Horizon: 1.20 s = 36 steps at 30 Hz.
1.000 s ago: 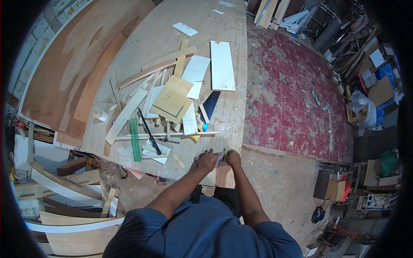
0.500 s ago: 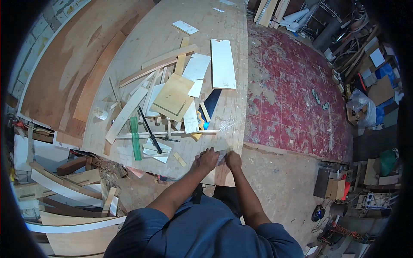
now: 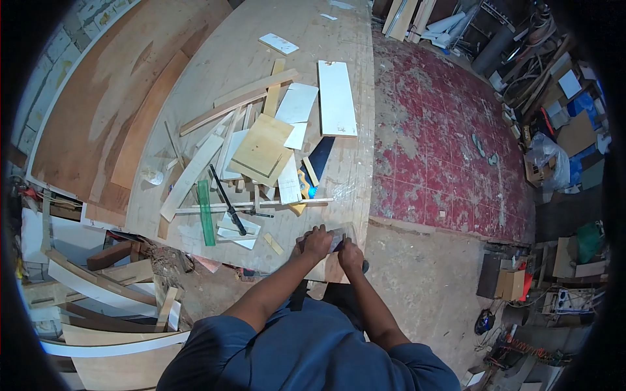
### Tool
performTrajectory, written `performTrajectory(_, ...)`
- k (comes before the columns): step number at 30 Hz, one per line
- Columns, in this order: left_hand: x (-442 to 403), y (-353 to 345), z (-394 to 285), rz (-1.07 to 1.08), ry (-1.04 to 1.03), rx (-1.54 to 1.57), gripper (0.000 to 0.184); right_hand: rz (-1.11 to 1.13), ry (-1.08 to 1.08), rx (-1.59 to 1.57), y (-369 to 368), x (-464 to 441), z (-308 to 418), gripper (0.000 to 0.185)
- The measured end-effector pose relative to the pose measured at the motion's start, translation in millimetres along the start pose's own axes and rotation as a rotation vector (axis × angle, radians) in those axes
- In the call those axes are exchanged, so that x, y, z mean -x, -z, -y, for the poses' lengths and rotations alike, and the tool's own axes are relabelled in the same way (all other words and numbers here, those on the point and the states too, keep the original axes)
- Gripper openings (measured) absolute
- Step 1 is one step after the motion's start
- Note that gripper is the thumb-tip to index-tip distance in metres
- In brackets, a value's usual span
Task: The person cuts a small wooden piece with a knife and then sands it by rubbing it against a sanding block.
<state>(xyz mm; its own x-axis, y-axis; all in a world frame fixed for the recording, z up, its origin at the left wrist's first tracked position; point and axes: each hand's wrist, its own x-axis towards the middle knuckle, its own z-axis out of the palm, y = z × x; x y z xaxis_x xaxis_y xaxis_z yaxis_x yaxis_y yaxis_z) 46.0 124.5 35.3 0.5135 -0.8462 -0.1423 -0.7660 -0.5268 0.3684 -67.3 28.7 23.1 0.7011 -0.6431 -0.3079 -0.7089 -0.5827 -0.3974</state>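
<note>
My left hand [image 3: 318, 242] is closed near the front edge of the workbench [image 3: 349, 163], its fingers curled over a small greyish piece [image 3: 337, 238] that they mostly hide. Close beside it, my right hand [image 3: 351, 256] is closed round a hand tool; only its dark rounded end [image 3: 366, 266] shows past the palm, so its kind is unclear. Both hands are almost touching. A short wood strip [image 3: 273, 244] lies left of them. Farther left are a black rod-like tool [image 3: 227, 201], a green strip [image 3: 205, 213] and a small white board [image 3: 246, 238].
A heap of wood offcuts surrounds a square plywood piece [image 3: 262, 150]. A white board [image 3: 337, 98] lies behind it. Curved wooden parts [image 3: 98, 287] stand at left below the bench. Boxes [image 3: 508, 287] and cables line the right side of the floor.
My right hand has drawn back slightly toward my body, and the tool's dark rounded end now shows beside it. My left hand stays nearly where it was.
</note>
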Motion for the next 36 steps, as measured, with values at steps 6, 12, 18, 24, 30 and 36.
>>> performTrajectory(6, 4, -3, 2, -0.023, -0.022, 0.001, 0.025, -0.052, -0.095, 0.001, 2, -66, 11, 0.026)
performTrajectory(12, -2, -5, 0, 0.023, 0.01, -0.015, 0.024, -0.155, 0.037, -0.08, -20, -7, -11, 0.016)
performTrajectory(18, -4, 0, -1, 0.071, 0.005, -0.028, 0.025, -0.185, 0.02, -0.133, -14, -21, -15, 0.015)
performTrajectory(24, -1, -5, 2, -0.004, -0.022, -0.024, 0.024, -0.326, 0.023, -0.263, 5, -83, 1, 0.02)
performTrajectory(30, -2, -6, 0, 0.053, -0.009, -0.013, 0.027, -0.483, 0.036, -0.373, 5, -71, -6, 0.018)
performTrajectory(36, -4, -5, -1, 0.008, 0.006, 0.001, 0.024, -0.359, -0.077, -0.81, -13, -9, -20, 0.025)
